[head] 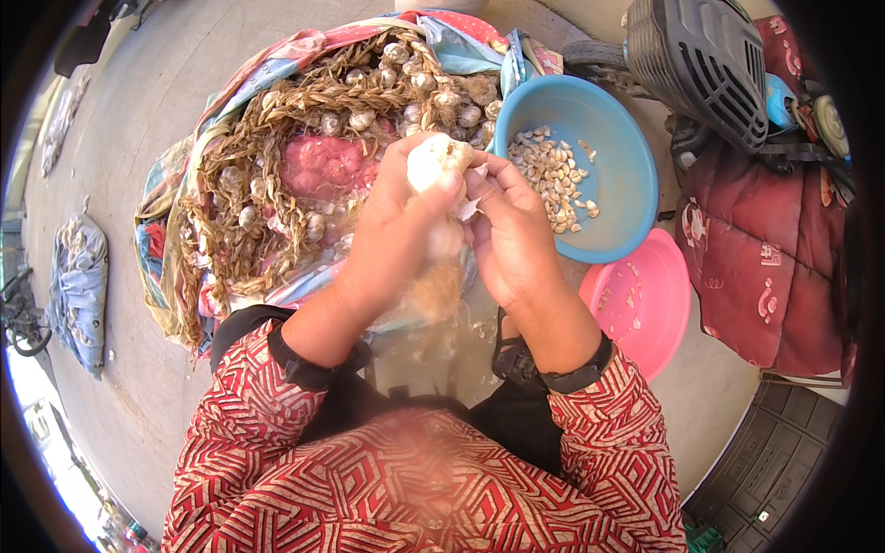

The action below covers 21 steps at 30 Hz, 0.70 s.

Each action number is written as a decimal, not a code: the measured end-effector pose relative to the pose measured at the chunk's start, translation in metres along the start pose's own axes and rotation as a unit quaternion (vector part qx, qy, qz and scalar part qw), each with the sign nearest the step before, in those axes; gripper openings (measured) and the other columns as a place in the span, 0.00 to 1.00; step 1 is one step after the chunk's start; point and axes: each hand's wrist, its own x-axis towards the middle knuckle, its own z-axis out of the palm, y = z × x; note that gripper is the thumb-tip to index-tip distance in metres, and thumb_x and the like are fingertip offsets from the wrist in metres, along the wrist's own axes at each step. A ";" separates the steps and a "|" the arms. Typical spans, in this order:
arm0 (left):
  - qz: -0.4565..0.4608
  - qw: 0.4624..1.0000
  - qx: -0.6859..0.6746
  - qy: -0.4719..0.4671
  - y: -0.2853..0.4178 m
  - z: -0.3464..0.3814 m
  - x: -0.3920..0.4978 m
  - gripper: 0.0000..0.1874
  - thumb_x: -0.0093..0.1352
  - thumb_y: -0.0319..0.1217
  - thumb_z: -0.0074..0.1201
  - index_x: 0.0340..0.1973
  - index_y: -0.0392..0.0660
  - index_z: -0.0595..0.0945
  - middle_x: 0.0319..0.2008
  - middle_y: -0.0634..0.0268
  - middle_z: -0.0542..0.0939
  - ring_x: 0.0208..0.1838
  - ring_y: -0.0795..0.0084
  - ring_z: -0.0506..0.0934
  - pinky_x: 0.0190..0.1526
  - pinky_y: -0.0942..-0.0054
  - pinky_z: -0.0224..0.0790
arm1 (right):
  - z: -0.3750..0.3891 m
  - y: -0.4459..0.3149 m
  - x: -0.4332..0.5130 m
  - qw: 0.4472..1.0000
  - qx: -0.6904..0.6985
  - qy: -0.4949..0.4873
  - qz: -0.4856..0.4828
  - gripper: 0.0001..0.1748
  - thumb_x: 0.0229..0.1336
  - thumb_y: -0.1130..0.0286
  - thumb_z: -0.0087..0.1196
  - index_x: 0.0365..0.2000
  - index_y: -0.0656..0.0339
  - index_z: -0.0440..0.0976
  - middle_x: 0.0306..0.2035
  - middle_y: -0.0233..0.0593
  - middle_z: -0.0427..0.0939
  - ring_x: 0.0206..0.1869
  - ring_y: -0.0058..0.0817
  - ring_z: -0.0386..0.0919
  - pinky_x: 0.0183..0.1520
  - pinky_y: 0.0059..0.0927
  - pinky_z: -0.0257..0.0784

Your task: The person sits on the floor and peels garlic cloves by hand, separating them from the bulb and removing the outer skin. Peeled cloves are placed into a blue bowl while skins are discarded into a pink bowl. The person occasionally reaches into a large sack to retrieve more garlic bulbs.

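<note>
My left hand (397, 207) is closed around a pale garlic bulb (432, 162) in the middle of the view. My right hand (508, 221) meets it from the right, its thumb and fingers pinching white papery skin (470, 207) at the bulb's side. Below the hands hangs a blurred tuft of roots or dry fibres (435, 290). Braided garlic (276, 104) with many bulbs lies on a patchwork cloth at the upper left, around a pink mesh bag (325, 166). Separated garlic cloves (546, 166) lie in a blue plastic basin (646, 159), just beyond my right hand.
A pink basin (674, 311) with a few cloves or skins stands partly under the blue one. Farther right are a black plastic basket (698, 69) and a red quilted cover (774, 256). A filled blue cloth bag (79, 290) lies on the floor at far left.
</note>
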 end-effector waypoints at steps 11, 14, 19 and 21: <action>-0.027 0.997 -0.074 -0.017 0.009 -0.003 0.000 0.25 0.75 0.32 0.52 0.65 0.46 0.62 0.44 0.60 0.76 0.38 0.70 0.78 0.38 0.69 0.76 | -0.031 -0.015 0.014 0.977 0.188 0.084 -0.054 0.23 0.74 0.64 0.47 0.56 0.76 0.63 0.57 0.59 0.72 0.63 0.44 0.72 0.68 0.43 0.70; -0.022 0.998 -0.063 -0.018 0.007 -0.002 0.001 0.26 0.75 0.34 0.52 0.65 0.46 0.61 0.44 0.60 0.76 0.39 0.70 0.78 0.38 0.69 0.76 | -0.036 -0.030 0.018 0.962 0.256 0.095 -0.021 0.33 0.75 0.56 0.42 0.60 0.80 0.57 0.62 0.65 0.67 0.69 0.48 0.65 0.73 0.45 0.64; -0.001 1.000 0.008 -0.025 0.004 0.000 -0.002 0.27 0.77 0.38 0.48 0.68 0.44 0.60 0.51 0.59 0.74 0.48 0.71 0.76 0.47 0.69 0.72 | -0.016 -0.018 -0.005 0.996 0.041 -0.058 0.045 0.35 0.74 0.52 0.45 0.65 0.73 0.58 0.63 0.51 0.68 0.63 0.38 0.71 0.66 0.36 0.68; 0.042 0.992 0.116 -0.019 0.003 0.001 -0.003 0.28 0.80 0.42 0.44 0.70 0.42 0.60 0.57 0.59 0.74 0.59 0.69 0.73 0.62 0.70 0.66 | -0.005 -0.009 -0.014 0.994 -0.005 -0.110 -0.008 0.31 0.72 0.58 0.51 0.65 0.70 0.61 0.61 0.43 0.71 0.59 0.29 0.72 0.63 0.31 0.67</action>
